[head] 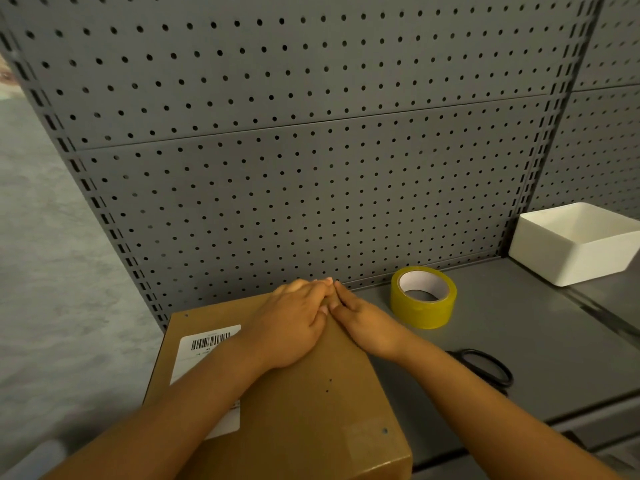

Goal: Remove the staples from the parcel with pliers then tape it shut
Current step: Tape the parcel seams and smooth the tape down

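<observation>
Grey metal shelf (pixel 519 327), smooth and matte, backed by grey pegboard (pixel 294 168) with even rows of round holes and slotted uprights at either side. Mottled grey floor (pixel 52 271) off to the left, beyond the shelf end.

Brown cardboard parcel (pixel 311 410) at the shelf's left end, flat top facing up, near corner reaching the front lip, far edge close to the pegboard. White label (pixel 204 344) with a barcode on the left of its top, partly under the left forearm. A few small dark holes dotted down the centre and near the corners of the top.

Left hand (pixel 294 327) and right hand (pixel 363 323) both flat on the parcel top near its far edge, fingers straight and pressed down, fingertips meeting along the centre line. Nothing gripped by either; whether tape lies beneath them cannot be told.

Yellow tape roll (pixel 423 297) standing on its flat side just right of the parcel, white inner core showing, glossy outer wrap. Black-handled scissors (pixel 485 368) lying on the shelf nearer the front, right of the right forearm, only the oval loops showing. White square tub (pixel 568 251), thick-walled and open-topped, at the far right against the pegboard, well apart from the parcel.

Bare shelf between roll, scissors and tub; a seam running across the shelf on the right.
</observation>
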Demonstrator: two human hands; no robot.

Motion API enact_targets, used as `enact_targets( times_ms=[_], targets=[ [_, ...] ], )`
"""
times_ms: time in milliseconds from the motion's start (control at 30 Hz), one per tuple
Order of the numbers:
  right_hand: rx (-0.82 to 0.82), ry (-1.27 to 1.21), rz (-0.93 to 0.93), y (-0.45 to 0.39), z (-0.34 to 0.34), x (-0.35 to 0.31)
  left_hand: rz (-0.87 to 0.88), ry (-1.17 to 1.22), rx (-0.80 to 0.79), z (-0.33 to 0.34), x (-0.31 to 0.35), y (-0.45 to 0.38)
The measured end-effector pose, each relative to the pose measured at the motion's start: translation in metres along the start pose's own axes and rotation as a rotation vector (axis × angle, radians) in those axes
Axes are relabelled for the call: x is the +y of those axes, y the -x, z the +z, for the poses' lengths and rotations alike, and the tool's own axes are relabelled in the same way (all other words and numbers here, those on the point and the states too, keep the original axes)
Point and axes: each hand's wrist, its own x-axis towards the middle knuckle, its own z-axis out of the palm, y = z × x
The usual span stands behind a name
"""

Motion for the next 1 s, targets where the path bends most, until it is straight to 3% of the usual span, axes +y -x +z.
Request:
enact_targets(
  times_ms=[300,600,1000],
  targets=[
    [0.031,0.035,0.008,0.025,0.005,-0.003,-0.082,0.061,-0.007,0.014,-0.004,0.002],
    [0.008,-0.104,0.008,0.009,0.000,-0.004,-0.062,0.065,-0.032,0.015,-0.009,0.002],
    [0.063,0.062,-0.013,0.020,0.000,-0.008,-0.018,0.058,0.041,0.011,-0.001,0.002]
  ],
)
